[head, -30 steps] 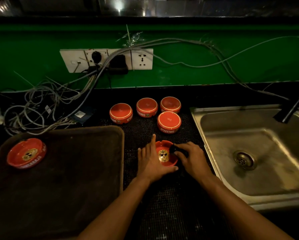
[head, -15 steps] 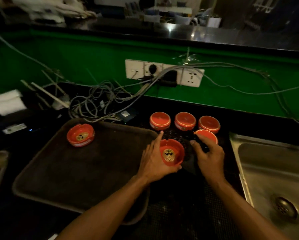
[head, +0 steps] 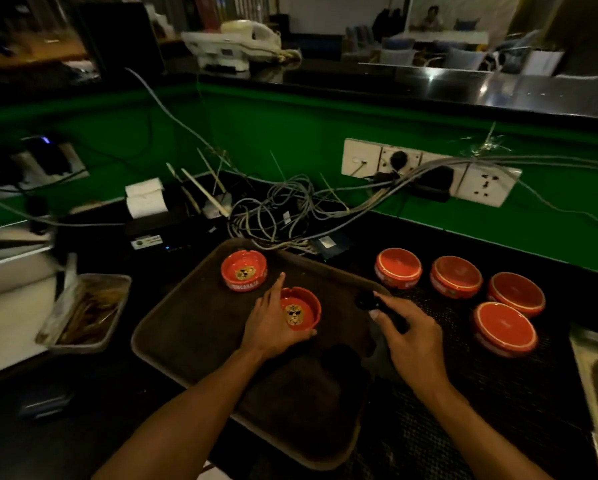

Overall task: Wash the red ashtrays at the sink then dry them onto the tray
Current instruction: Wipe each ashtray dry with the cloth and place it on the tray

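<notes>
Your left hand (head: 273, 327) grips the ashtray (head: 301, 311), now over the tray (head: 193, 327) rather than the mat, near the first ashtray (head: 243, 270); your right hand (head: 408, 336) pinches a dark cloth (head: 366, 301), shifted left

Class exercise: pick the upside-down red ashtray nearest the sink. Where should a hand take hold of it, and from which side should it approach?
Grip the nearest upside-down ashtray by its round side wall, fingers and thumb on opposite sides, coming from above. It lies base up on the black mat, so there is no open rim to hook. Its neighbours stand apart behind it, leaving finger room. The right hand is closest.
</notes>
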